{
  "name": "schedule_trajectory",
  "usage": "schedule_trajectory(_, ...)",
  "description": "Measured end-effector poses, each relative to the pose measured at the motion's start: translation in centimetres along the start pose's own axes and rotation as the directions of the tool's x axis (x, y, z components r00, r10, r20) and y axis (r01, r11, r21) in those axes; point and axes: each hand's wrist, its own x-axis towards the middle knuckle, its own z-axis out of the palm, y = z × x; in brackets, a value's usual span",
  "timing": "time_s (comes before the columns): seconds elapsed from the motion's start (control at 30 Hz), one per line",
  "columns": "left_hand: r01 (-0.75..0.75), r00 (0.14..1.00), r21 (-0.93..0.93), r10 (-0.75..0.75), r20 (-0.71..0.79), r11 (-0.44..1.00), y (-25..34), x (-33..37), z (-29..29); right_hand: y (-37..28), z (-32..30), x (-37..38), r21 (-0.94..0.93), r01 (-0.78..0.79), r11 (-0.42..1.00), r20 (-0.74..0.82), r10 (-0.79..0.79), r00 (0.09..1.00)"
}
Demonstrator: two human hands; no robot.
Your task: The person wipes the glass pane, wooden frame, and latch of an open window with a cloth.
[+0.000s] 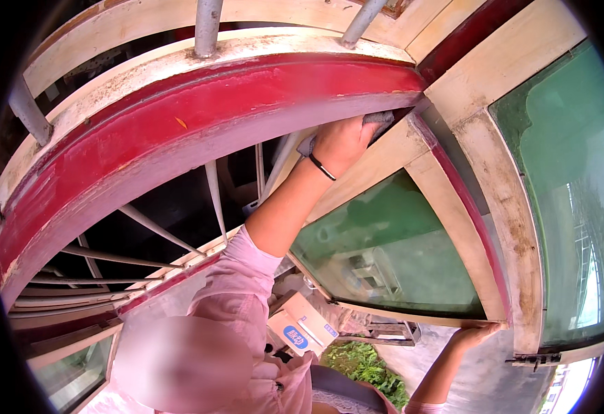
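Grey cloth bunched in its grasp, the left hand reaches into the corner below the red beam. We see the right hand meet the lower edge of the green-glass sash at one corner, though we cannot tell whether it grips or merely steadies. Should that contact slip, we judge, the sash could swing and pinch the raised hand; a loosened hold might drop the cloth.
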Motion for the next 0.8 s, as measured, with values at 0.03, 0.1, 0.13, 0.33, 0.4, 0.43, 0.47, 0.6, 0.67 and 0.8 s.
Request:
schedule_trajectory(0.03,0.072,0.996,-0.046,-0.07,0.049,0.996,-0.2,-0.9,-0.2,-0.3,0.3,-0.2,0.002,-0.019,1.0,-0.053,0.019,0.998)
schedule_trajectory(0.1,0.158,0.985,-0.038,-0.155,0.079,0.987,-1.5,-3.5,-0.4,0.4,-0.3,0.3,-0.02,-0.02,1.0,-0.065,0.019,0.998)
schedule_trajectory(0.13,0.163,0.984,-0.042,-0.159,0.079,0.986,-2.9,-5.6,-0.2,0.6,-0.7,0.6,-0.045,-0.023,0.999,-0.083,0.019,0.996)
schedule_trajectory(0.33,0.383,0.919,0.063,-0.387,0.078,0.922,-7.9,-17.0,-1.5,1.3,-0.6,1.3,-0.022,-0.082,0.996,-0.019,0.082,0.996)
schedule_trajectory(0.4,0.544,0.839,-0.043,-0.544,0.02,0.838,-7.4,-17.4,-2.0,1.2,0.1,1.1,-0.01,-0.042,0.999,-0.022,0.042,0.999)
schedule_trajectory(0.43,0.584,0.809,-0.156,-0.588,0.023,0.797,-5.9,-15.8,-2.3,1.2,-0.1,1.2,-0.02,-0.054,0.998,-0.036,0.054,0.998)
schedule_trajectory(0.47,0.581,0.805,-0.308,-0.589,0.079,0.753,-4.7,-13.8,-2.3,1.3,-0.4,1.3,-0.031,-0.066,0.997,-0.051,0.065,0.997)
schedule_trajectory(0.6,0.309,0.947,-0.48,-0.311,0.077,0.821,1.4,-4.4,-3.0,1.2,-0.8,1.5,0.038,-0.052,0.998,0.008,0.052,0.999)
schedule_trajectory(0.67,0.165,0.986,-0.434,-0.131,0.107,0.885,2.6,-1.9,-2.3,-0.1,0.4,0.7,0.06,-0.109,0.992,0.005,0.109,0.994)
schedule_trajectory(0.8,0.302,0.949,-0.347,-0.243,0.203,0.888,0.5,-5.1,-2.5,-0.9,1.3,0.1,0.079,-0.077,0.994,-0.04,0.08,0.996)
